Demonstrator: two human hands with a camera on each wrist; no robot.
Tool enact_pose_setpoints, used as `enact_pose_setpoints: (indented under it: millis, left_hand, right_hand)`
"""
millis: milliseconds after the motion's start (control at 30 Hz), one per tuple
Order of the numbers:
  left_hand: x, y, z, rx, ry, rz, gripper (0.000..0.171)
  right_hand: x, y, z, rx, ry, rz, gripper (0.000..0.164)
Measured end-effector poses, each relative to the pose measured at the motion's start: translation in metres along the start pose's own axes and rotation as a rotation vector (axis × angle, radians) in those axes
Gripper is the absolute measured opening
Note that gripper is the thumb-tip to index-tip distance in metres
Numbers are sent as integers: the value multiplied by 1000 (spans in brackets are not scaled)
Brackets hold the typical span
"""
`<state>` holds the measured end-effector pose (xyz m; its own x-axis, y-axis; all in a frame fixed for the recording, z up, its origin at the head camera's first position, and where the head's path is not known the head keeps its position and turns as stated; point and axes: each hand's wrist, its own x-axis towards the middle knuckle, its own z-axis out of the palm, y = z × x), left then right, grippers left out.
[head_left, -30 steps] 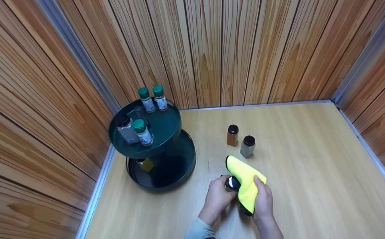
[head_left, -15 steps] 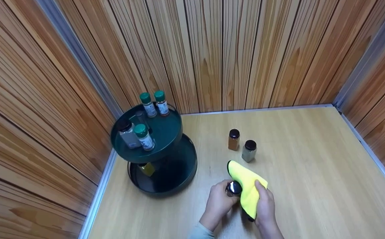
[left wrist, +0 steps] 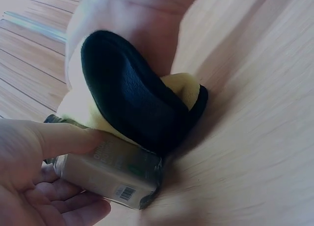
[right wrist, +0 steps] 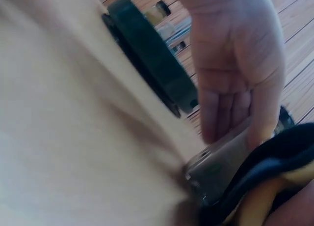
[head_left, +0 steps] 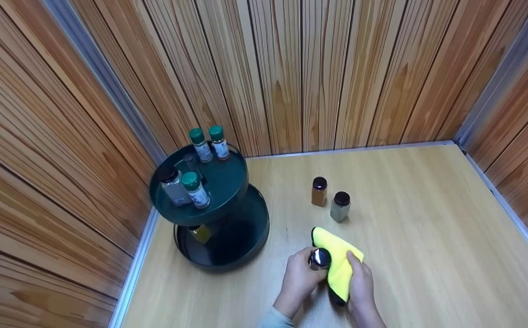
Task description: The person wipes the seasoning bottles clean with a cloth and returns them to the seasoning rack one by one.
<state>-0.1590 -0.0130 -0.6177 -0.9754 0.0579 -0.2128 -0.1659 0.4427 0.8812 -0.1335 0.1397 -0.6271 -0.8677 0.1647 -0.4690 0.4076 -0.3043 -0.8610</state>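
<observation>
A clear spice jar (left wrist: 117, 174) with a shiny dark cap (head_left: 321, 258) lies tilted in my left hand (head_left: 298, 275), gripped between thumb and fingers. Its label carries a barcode. My right hand (head_left: 361, 282) holds a yellow cloth (head_left: 339, 255) with black edging, thumb on top, against the jar's side. In the left wrist view the cloth's dark underside (left wrist: 132, 93) covers part of the jar and hides most of the right fingers. Both hands are low over the table, near its front.
Two dark-capped jars, one brown (head_left: 319, 193) and one greyish (head_left: 340, 208), stand beyond the cloth. At left is a two-tier dark green turntable (head_left: 229, 182). Several bottles stand on its upper tier, and a yellowish jar (head_left: 201, 233) sits below. Wood-panelled walls (head_left: 286, 77) enclose the table.
My right hand and the cloth have slid slightly toward me along the jar. The left hand keeps its hold on the jar. The head view has shifted a little.
</observation>
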Motion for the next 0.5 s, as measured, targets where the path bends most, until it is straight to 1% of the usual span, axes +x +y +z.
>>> enact_pose_setpoints:
  millis: [33, 133, 300, 400, 500]
  left_hand:
    - [0, 0, 0, -2, -2, -9, 51]
    - [-1, 0, 1, 3, 2, -7, 52]
    - [-2, -1, 0, 18, 20, 48, 51]
    - [-3, -1, -1, 26, 27, 65, 50]
    - [-3, 1, -4, 15, 24, 53, 49]
  right_hand:
    - [-2, -2, 0, 10, 5, -2, 57]
    - [-7, -6, 0, 47, 23, -25, 54]
    - [-11, -8, -2, 82, 15, -46, 52]
    - [-12, -6, -3, 120, 5, -73, 47]
    - [-12, -6, -3, 136, 0, -109, 43]
